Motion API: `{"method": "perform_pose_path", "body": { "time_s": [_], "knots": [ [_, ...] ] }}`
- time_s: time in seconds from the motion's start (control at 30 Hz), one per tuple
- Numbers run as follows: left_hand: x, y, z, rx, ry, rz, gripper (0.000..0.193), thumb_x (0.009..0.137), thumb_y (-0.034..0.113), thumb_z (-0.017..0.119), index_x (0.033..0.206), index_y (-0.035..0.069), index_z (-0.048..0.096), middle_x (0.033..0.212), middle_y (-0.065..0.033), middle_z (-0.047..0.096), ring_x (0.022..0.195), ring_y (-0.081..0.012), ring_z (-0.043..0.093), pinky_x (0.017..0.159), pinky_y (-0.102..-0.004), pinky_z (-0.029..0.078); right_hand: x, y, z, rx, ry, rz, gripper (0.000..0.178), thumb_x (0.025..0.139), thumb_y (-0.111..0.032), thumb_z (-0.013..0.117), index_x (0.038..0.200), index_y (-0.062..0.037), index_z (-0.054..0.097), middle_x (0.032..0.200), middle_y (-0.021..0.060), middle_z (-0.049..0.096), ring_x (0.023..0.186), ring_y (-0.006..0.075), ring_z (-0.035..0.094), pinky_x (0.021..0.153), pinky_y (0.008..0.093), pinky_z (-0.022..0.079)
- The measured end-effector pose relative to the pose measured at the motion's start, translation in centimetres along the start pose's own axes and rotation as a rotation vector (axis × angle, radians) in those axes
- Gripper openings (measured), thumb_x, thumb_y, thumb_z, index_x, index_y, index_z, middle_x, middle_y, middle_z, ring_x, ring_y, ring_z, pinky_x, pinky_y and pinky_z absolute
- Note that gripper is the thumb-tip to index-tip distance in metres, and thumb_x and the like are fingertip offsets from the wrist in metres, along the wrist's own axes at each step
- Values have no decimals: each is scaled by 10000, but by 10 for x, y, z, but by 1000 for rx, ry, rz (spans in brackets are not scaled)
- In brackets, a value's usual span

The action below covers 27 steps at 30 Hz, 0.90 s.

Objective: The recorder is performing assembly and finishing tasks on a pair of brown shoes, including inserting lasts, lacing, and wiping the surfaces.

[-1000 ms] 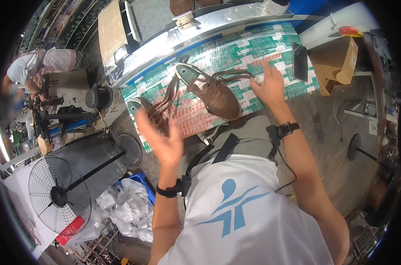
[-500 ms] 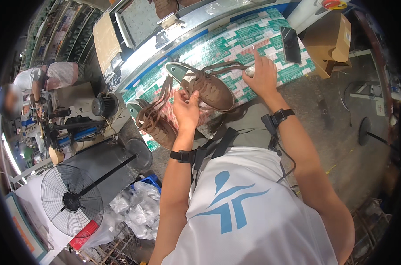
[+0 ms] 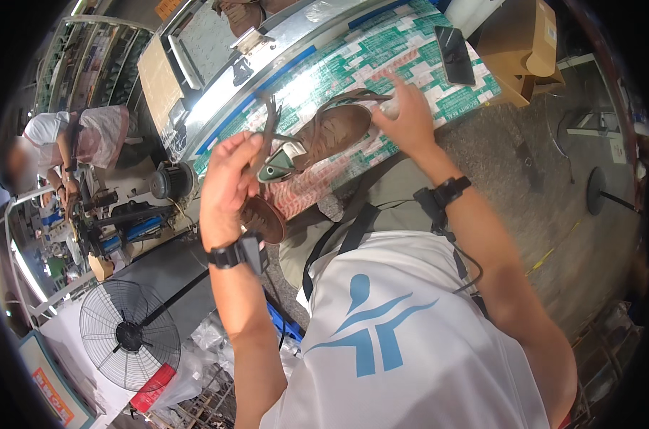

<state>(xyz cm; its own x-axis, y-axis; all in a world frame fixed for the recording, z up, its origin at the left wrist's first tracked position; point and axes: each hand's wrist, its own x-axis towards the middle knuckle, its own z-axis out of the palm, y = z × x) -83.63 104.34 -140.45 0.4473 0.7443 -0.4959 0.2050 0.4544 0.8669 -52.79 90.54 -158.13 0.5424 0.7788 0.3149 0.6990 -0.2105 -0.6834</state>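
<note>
A brown lace-up shoe point(image 3: 342, 129) with a green insole lies on the taped tabletop point(image 3: 439, 107), its toe toward my right hand. My left hand point(image 3: 228, 175) is raised left of the shoe's heel, its fingers closed on a brown shoelace point(image 3: 269, 129). At the toe, my right hand point(image 3: 412, 121) has its fingers curled at the end of another brown shoelace point(image 3: 353, 94), which stretches from the shoe. Something small and whitish shows by its thumb, too blurred to name. Below my left hand sits a second brown shoe point(image 3: 265, 217), partly hidden by that hand and wrist.
A black phone point(image 3: 455, 56) lies at the table's right end, with an open cardboard box point(image 3: 518, 61) beyond it. Along the far side runs a metal-edged conveyor point(image 3: 228, 89) carrying more brown shoes. A floor fan point(image 3: 129, 334) stands at lower left; another person point(image 3: 60, 146) works at far left.
My left hand has moved left and up from the shoe's side, drawing a lace with it. The shoe has turned, its heel now lower. My right hand stays near the lace end.
</note>
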Motion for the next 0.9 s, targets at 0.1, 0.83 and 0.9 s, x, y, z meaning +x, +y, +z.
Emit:
{"method": "perform_pose_path", "body": {
  "time_s": [0.1, 0.83, 0.9],
  "knots": [
    [-21, 16, 6, 73, -19, -31, 223, 1083, 201, 709, 1134, -15, 729, 791, 36, 638, 429, 14, 370, 357, -179, 308, -12, -16, 0, 64, -145, -143, 706, 846, -397, 835, 1484, -139, 679, 1062, 183, 640, 1047, 397, 645, 946, 516, 529],
    [110, 113, -21, -300, -181, 488, 455, 1127, 323, 654, 1451, 6, 612, 1276, -119, 735, 1106, -234, 732, 936, -394, 634, -104, -96, -63, -59, -766, -318, 664, 836, -330, 870, 1397, -10, 715, 1055, 172, 612, 993, 367, 625, 886, 478, 526],
    [118, 94, -35, -394, -70, 455, 549, 1122, 412, 652, 1470, -9, 591, 1364, -130, 717, 1118, -298, 749, 961, -400, 640, -106, -88, -67, -30, -745, -287, 651, 843, -320, 868, 1395, -11, 715, 1074, 173, 620, 1014, 369, 631, 905, 477, 529]
  ]
}}
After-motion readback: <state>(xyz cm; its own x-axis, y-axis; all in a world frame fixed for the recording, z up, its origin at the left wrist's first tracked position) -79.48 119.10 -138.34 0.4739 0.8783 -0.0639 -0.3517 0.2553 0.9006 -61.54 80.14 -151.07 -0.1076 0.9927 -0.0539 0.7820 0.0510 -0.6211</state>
